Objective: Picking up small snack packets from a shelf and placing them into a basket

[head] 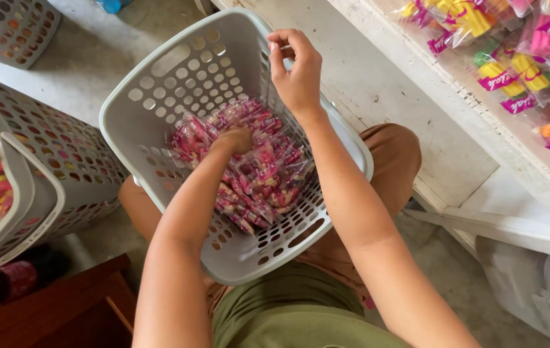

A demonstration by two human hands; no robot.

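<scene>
So the person's got a grey perforated basket (159, 84) on their lap. Left hand (235, 139) is dug into the heap of small pink candy packets (259, 177), fingers curled shut on some, with the rest of the pile lying under and all around it. Right hand (296, 67) hovers above the heap near the basket's far rim, fingertips pinched together; can't tell if anything's in them.

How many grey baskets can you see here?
3: one basket on the person's lap, a second at left, a third top left. More may sit out of view.
</scene>
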